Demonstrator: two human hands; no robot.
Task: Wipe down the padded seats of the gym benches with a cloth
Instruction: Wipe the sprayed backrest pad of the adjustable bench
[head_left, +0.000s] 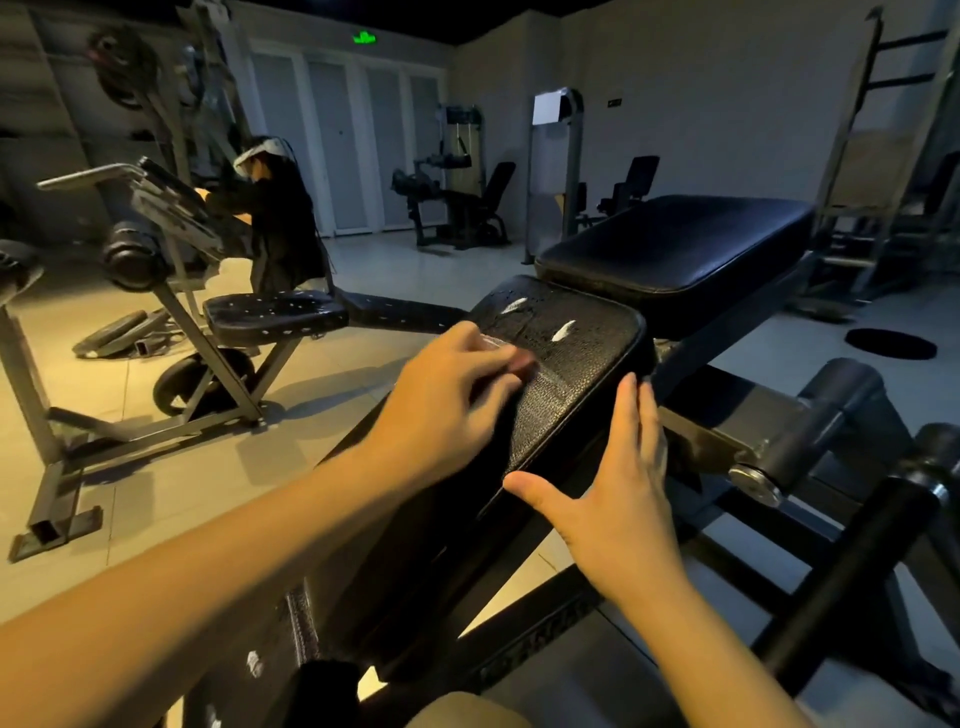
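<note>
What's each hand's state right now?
Left hand: blurred, fingers curled over something pale on the seat pad; grip cannot be told.
Right hand: open, straight fingers against the pad's edge.

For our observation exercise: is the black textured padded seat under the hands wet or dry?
Wet, at least at its far end: the black textured padded seat shows droplets and two white streaks there.
</note>
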